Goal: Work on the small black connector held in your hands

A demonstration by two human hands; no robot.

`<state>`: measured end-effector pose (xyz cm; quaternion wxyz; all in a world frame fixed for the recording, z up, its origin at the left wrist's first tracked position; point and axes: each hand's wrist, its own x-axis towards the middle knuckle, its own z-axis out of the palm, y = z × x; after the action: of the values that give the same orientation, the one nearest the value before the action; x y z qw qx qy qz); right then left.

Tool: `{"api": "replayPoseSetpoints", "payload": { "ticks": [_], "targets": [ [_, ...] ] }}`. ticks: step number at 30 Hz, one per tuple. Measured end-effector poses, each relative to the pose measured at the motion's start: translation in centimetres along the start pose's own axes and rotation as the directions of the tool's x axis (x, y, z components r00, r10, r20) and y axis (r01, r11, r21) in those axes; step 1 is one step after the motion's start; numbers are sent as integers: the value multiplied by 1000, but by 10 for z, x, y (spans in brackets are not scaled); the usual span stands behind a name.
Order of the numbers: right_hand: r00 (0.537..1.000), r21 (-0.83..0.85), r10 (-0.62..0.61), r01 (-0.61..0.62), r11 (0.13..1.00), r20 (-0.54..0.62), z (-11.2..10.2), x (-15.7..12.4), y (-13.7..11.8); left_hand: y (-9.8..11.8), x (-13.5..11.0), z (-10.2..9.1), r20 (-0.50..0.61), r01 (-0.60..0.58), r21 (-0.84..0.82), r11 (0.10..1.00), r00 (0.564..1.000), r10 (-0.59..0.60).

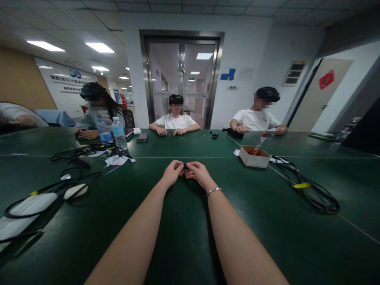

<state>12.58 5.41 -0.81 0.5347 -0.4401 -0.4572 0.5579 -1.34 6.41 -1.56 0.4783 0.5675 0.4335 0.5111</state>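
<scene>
Fingertips of our left hand (172,174) and right hand (199,174) pinched a small black piece (185,166).
We had it over the green table (184,237), left of the cardboard box (254,161); so tiny, it could have slipped if either pinch loosened.

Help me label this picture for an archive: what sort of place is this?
Probably an office meeting room or shared workspace, judging by the large green table, the glass double doors and the wall sign with a logo.
</scene>
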Motion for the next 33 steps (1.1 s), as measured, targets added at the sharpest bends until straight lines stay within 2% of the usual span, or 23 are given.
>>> {"api": "replayPoseSetpoints", "payload": {
  "ticks": [3,7,11,13,17,22,28,33],
  "targets": [
    [1000,-9,-4,4,1000,11,-1,0,0,1,1,0,-25,26,97,995,999,-24],
    [998,-6,-6,6,1000,56,-2,-1,0,0,3,-2,-58,2,190,982,998,9],
    [995,15,17,-18,1000,98,-2,-2,0,1,3,-2,-29,46,136,990,999,-42],
    [995,27,24,-26,999,93,-2,-2,0,2,2,-1,-14,34,123,992,999,-33],
    [996,49,30,-34,998,87,-3,-1,0,2,-1,-1,-55,-10,158,987,998,18],
    [997,62,24,-28,998,70,-3,-1,0,2,0,-1,-40,50,118,992,998,-45],
    [997,47,12,-16,999,74,-3,1,2,-1,4,-2,-63,51,78,996,997,-46],
    [997,54,10,-14,998,76,-4,2,3,-4,5,-2,-24,25,105,994,999,-22]
  ]
}}
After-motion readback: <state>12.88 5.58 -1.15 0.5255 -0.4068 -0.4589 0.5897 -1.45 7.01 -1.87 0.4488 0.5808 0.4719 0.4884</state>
